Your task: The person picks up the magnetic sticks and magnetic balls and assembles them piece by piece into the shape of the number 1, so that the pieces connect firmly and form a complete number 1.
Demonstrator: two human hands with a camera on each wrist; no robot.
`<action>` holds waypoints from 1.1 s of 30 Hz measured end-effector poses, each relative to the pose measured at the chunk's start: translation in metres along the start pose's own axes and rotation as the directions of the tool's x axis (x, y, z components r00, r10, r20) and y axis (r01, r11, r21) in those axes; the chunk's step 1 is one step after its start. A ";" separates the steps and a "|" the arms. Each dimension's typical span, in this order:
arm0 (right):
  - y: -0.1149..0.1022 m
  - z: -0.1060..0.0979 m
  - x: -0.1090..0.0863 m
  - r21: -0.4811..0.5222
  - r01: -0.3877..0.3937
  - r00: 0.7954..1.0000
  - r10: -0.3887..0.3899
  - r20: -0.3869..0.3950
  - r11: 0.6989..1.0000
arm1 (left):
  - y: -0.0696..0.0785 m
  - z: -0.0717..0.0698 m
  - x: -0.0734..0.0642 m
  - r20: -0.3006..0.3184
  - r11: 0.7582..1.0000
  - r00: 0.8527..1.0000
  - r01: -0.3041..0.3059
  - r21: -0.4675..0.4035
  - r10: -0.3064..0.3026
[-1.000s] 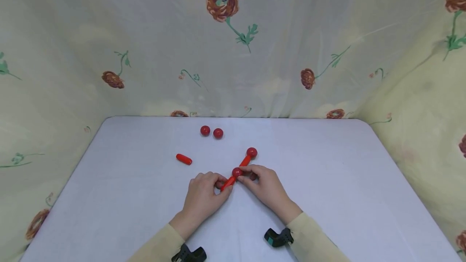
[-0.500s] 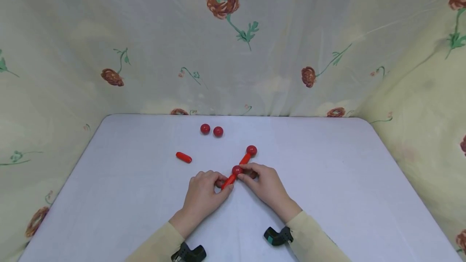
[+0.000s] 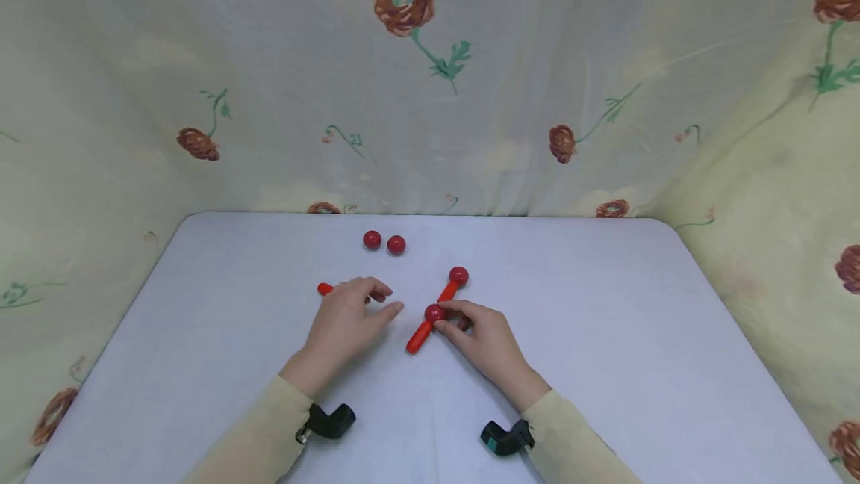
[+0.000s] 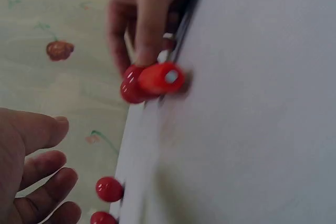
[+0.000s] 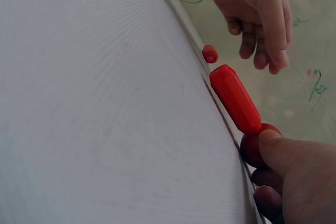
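My right hand (image 3: 487, 338) pinches a dark red ball (image 3: 434, 314) between thumb and fingers. An orange-red rod (image 3: 419, 337) sticks out of that ball toward me, its near end free; a silvery spot shows on its end face in the left wrist view. Beyond the ball, a second rod (image 3: 448, 291) runs up to another red ball (image 3: 458, 275), all in one slanting line. My left hand (image 3: 346, 320) is off to the left with fingers relaxed and holding nothing. It partly covers a loose red rod (image 3: 325, 288) lying by its far side.
Two loose red balls (image 3: 372, 240) lie side by side toward the back of the white table (image 3: 605, 334). A flowered cloth (image 3: 504, 95) hangs behind the table and along both sides. Each wrist wears a black camera (image 3: 329, 422).
My left hand has let go of the near rod and moved left and away from me, over part of the loose rod. My right hand keeps its pinch on the middle ball.
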State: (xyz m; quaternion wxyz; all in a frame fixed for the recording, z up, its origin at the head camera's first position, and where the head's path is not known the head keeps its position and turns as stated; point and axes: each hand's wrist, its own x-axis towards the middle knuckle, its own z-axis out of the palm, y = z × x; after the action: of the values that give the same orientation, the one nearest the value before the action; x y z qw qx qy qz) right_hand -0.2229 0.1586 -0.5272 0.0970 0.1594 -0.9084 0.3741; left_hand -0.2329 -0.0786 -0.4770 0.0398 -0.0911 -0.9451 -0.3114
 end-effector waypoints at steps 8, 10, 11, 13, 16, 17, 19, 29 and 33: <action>0.000 0.000 0.000 0.013 -0.018 1.000 0.017 0.014 1.000 | -0.040 -0.030 0.075 0.156 0.991 0.979 0.137 -0.008 -0.134; 0.001 0.000 0.000 0.011 -0.023 1.000 0.023 0.017 1.000 | -0.048 -0.033 0.090 0.213 0.983 0.962 0.181 -0.026 -0.172; 0.001 0.000 0.000 0.008 -0.025 1.000 0.024 0.018 1.000 | -0.051 -0.034 0.096 0.238 0.979 0.953 0.201 -0.033 -0.188; 0.001 0.000 0.000 0.009 -0.024 1.000 0.024 0.016 1.000 | -0.053 -0.036 0.106 0.275 0.973 0.939 0.228 -0.043 -0.209; 0.001 -0.001 -0.001 0.013 -0.026 0.999 0.026 0.019 1.000 | -0.051 -0.039 0.116 0.305 0.968 0.925 0.250 -0.037 -0.227; 0.001 -0.001 -0.001 0.015 -0.026 0.999 0.026 0.021 1.000 | -0.050 -0.039 0.117 0.310 0.966 0.922 0.255 -0.033 -0.233; 0.001 -0.001 -0.001 0.020 -0.027 0.999 0.026 0.024 0.999 | -0.046 -0.040 0.121 0.318 0.968 0.920 0.249 -0.022 -0.230; -0.002 -0.004 -0.001 0.033 -0.035 0.999 0.034 0.030 0.999 | -0.043 -0.029 0.132 0.307 0.989 0.941 0.121 0.081 -0.140; -0.002 -0.004 -0.001 0.030 -0.035 0.999 0.034 0.028 0.999 | -0.046 -0.027 0.131 0.270 0.990 0.953 0.123 0.074 -0.139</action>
State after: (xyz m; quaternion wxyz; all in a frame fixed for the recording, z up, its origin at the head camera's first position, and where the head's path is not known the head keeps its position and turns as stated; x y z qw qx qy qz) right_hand -0.2213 0.1603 -0.5236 0.0757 0.1501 -0.9065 0.3873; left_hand -0.3699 -0.1110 -0.4649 -0.1097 -0.0692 -0.9539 -0.2708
